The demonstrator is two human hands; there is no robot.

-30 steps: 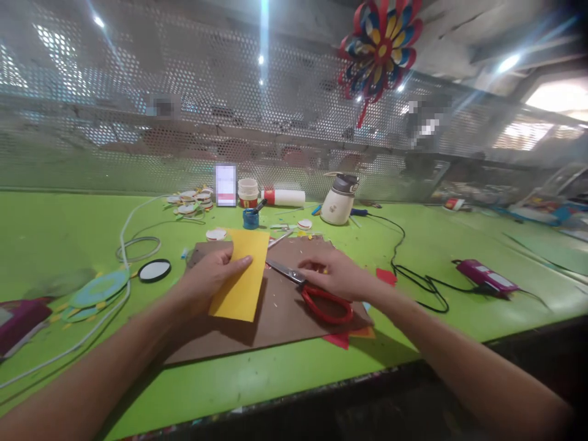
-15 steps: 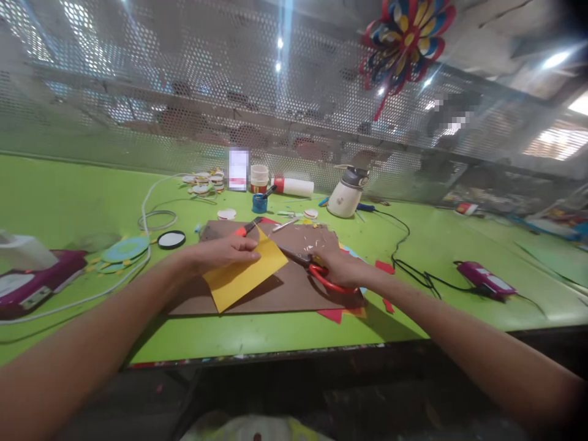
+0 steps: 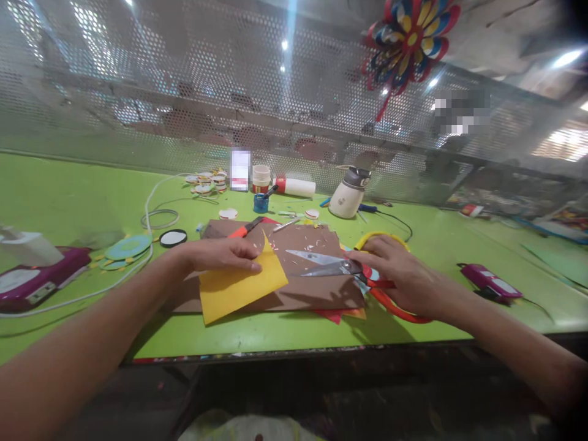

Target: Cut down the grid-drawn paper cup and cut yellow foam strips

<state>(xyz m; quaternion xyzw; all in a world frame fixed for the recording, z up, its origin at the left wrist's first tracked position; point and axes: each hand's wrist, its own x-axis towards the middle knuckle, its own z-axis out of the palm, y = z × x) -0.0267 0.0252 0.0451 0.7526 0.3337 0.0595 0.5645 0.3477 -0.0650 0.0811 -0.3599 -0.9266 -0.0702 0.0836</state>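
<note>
Head view, and what I notice first is the yellow sheet (image 3: 243, 288), raised at a tilt over the left part of a brown board (image 3: 321, 294), near the front edge of the green tabletop (image 3: 441, 236). The left hand (image 3: 227, 254) pinches it near its upper edge, thumb on top and fingers closed, which seems to steady the sheet while leaving its right corner free. Just beside that corner, not touching it, are the scissors (image 3: 342, 267), blades spread and pointing left. The right hand (image 3: 404, 269) has its fingers wrapped into the loops, set well apart, as if to hold the blades open. The board presumably shields the tabletop; pale scraps litter it. An orange-handled cutter (image 3: 248, 227) lies at its back edge, perhaps put there to be clear of the hands. Farther back, a blue jar (image 3: 261, 203) keeps a dark pen upright at a slant, and a white bottle (image 3: 346, 199) stands near the far edge, likely out of elbow range. Purple power strips (image 3: 489, 282) sit toward either side, apparently for the cables.
</note>
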